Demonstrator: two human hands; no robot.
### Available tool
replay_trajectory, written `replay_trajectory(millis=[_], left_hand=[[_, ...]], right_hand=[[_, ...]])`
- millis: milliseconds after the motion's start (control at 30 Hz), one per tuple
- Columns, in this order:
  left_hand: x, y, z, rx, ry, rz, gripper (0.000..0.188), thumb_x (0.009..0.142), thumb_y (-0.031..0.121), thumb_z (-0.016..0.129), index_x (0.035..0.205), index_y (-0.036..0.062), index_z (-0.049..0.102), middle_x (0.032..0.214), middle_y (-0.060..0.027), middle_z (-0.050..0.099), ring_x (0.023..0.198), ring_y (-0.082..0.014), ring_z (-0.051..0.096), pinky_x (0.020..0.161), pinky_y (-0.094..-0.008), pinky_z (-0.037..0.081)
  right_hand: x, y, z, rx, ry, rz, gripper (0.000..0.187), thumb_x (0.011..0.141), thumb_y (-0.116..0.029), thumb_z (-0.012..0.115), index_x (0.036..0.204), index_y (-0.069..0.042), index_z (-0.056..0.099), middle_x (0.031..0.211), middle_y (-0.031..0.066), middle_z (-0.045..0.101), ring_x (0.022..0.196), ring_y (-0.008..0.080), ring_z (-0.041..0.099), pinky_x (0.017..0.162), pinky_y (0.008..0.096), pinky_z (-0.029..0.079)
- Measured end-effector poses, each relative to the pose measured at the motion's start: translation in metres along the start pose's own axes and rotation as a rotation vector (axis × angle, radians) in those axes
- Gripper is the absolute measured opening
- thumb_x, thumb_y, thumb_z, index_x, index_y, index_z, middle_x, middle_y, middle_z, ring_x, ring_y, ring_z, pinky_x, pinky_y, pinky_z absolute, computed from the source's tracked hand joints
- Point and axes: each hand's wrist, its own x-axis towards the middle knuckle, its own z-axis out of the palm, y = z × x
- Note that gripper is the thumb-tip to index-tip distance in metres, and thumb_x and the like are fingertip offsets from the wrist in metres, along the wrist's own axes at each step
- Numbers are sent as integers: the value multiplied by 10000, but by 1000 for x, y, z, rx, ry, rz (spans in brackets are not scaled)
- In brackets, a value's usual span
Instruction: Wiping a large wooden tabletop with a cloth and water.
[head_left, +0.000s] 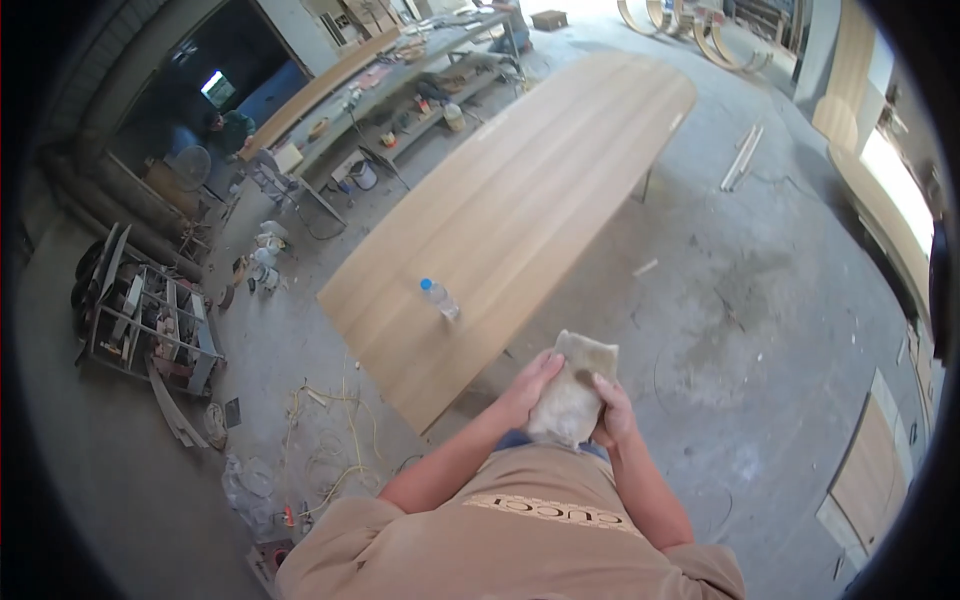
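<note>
Just in front of my body, both hands grip a folded off-white cloth [575,395] with a dark stain. My left hand [535,383] is closed on its left edge. On the opposite edge my right hand [614,412] is also closed, its thumb lying on top of the cloth. Beyond my hands stretches a long wooden tabletop [510,200] with rounded far corners. A clear plastic bottle [442,302] with a blue cap rests on its near part.
A cluttered workbench [390,95] runs along the back left, where a person [235,130] is near a fan [192,167]. A metal rack of scraps [150,320] stands at left. Yellow cable [350,470] lies on the floor. Wooden strips [742,158] and panels [868,470] are at right.
</note>
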Motion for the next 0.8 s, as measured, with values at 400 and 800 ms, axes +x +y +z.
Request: replay_trajectory(millis=[400, 800], left_hand=[[6, -15, -28, 192, 205, 231, 422, 984, 196, 750, 1319, 18, 564, 1258, -66, 655, 1130, -116, 626, 974, -304, 524], [-8, -18, -70, 671, 376, 228, 563, 864, 289, 860, 1297, 33, 607, 1232, -108, 632, 1172, -213, 607, 1019, -373, 505]], right_hand=[[23, -1, -20, -13, -6, 123, 529, 975, -179, 636, 1435, 44, 501, 1330, 212, 661, 1181, 358, 686, 1038, 495, 566], [51, 42, -20, -54, -31, 276, 677, 973, -333, 694, 1526, -43, 435, 1468, 178, 564, 1319, 342, 588, 1118, 509, 490]])
